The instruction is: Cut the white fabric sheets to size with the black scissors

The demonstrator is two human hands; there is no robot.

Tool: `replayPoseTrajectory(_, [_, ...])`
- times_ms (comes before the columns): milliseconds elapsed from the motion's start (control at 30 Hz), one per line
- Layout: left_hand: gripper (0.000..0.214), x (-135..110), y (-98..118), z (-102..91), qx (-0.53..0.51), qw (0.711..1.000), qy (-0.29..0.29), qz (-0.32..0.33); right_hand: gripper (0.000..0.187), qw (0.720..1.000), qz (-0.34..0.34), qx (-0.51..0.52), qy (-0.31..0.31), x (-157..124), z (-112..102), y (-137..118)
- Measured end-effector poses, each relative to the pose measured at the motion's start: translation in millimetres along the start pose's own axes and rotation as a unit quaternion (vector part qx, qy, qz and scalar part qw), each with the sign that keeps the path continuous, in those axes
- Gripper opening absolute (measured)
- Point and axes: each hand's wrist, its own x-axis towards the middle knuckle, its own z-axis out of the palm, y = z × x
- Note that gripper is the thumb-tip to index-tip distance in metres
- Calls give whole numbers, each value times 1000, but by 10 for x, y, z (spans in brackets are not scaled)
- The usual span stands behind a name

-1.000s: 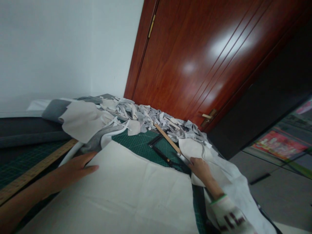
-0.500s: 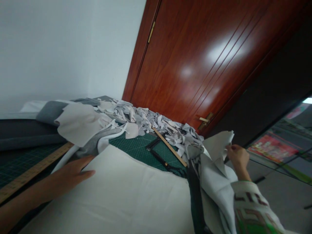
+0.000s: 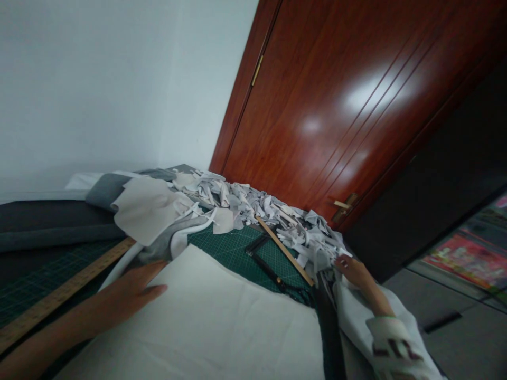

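A large white fabric sheet [image 3: 222,316] lies across the front of the green cutting mat [image 3: 237,248]. My left hand [image 3: 127,295] rests at the sheet's left edge, thumb and forefinger stretched out and apart. At the right, my right hand [image 3: 356,272] is palm down with its fingers bent onto pale fabric [image 3: 356,309] that drapes beside the sheet, next to the scraps. Its fingertips are partly hidden, but they seem closed on that fabric. Black-handled scissors [image 3: 283,285] lie on the mat just beyond the sheet.
A heap of grey and white fabric scraps [image 3: 253,203] runs along the back. A thin wooden strip [image 3: 283,250] slants over the mat, and a wooden ruler [image 3: 65,287] lies at left. Behind stand a brown door [image 3: 301,105] and a white wall [image 3: 99,89].
My right hand has come down and left from a raised position, lowering the pale fabric it pinched. My left hand stays at the sheet's edge. The view has shifted slightly.
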Motion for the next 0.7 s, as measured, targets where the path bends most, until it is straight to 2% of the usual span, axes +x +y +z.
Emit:
replayPoseTrajectory(67, [58, 2, -45, 33, 10, 1000, 2, 9, 24, 999, -26, 12, -40, 41, 37, -246])
replayPoseTrajectory(167, [57, -4, -88, 61, 22, 999, 0, 37, 24, 992, -61, 33, -101, 59, 294, -659])
replayPoseTrajectory(300, [60, -18, -122, 79, 43, 998, 20, 36, 35, 994, -25, 19, -103, 70, 673, -976])
replayPoseTrajectory(400, [67, -28, -139, 106, 62, 997, 8, 37, 26, 995, 18, 8, -98, 96, 795, -1008])
replayPoseTrajectory(500, [71, -39, -147, 133, 70, 997, 18, 30, 18, 995, 38, 7, -95, 118, 802, -970])
replayPoseTrajectory(667, [66, -60, -132, 118, 83, 995, 10, 46, 25, 993, 80, -1, -90, 141, 643, -861])
replayPoseTrajectory(700, [64, -64, -130, 112, 88, 994, 26, 58, 28, 992, 91, -4, -89, 148, 590, -827])
